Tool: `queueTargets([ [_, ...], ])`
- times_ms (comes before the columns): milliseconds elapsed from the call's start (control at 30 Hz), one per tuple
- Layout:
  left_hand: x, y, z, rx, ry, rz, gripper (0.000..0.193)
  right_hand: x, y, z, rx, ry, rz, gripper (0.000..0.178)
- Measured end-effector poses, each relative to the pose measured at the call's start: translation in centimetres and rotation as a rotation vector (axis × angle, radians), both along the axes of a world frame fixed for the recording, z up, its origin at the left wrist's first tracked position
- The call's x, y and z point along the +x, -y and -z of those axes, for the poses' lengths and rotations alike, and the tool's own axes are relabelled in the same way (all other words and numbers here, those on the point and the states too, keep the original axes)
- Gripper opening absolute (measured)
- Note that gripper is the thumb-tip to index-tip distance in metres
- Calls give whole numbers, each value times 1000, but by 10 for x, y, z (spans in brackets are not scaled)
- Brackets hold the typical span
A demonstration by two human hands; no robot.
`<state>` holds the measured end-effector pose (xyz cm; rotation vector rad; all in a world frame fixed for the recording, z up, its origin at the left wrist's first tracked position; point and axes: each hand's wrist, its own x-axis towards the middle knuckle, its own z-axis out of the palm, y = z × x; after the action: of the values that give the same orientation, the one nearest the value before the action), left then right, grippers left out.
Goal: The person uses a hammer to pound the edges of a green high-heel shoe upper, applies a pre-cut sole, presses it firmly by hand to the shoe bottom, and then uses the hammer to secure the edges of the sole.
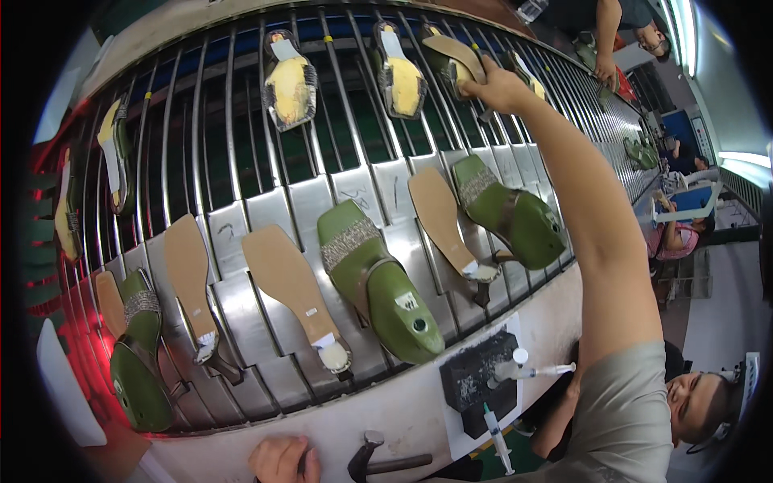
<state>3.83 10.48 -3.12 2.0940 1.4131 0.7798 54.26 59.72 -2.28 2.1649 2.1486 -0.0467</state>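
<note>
My right hand reaches across to the far side of the conveyor. Its fingers pinch a tan shoe sole, which lies tilted over an upturned shoe upper with a yellow underside. My left hand is down at the near edge, fingers curled round something dark that I cannot make out. Beside it lies a hammer with a dark handle. On the nearer metal plates, green shoe lasts with glittery straps alternate with tan heeled soles.
Upturned uppers rest along the conveyor's rods. On the near ledge are a black block and syringes. A person is close at lower right; another person's hand is over the far conveyor.
</note>
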Motion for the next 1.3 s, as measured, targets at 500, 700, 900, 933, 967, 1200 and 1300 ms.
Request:
queueTargets([
  [500,-11,12,3,68,178,-12,29,-71,106,-62,348,174,26,94],
  [700,-8,34,11,21,367,-18,46,-145,305,-161,411,-117,-8,81],
  [900,-24,86,-24,994,-132,33,67,-271,546,-135,-234,-1448,-85,74],
  [933,-30,96,-19,1172,-189,-31,64,-292,588,-116,-347,-1563,-79,71],
  [967,-36,111,-19,1342,-253,-95,61,-307,622,-98,-522,-1689,-86,67],
  [1200,-106,146,-10,740,-109,60,70,-373,678,-20,-690,-1898,30,45],
  [1300,-136,141,0,190,441,-63,61,-390,657,-7,-467,-2091,74,37],
])
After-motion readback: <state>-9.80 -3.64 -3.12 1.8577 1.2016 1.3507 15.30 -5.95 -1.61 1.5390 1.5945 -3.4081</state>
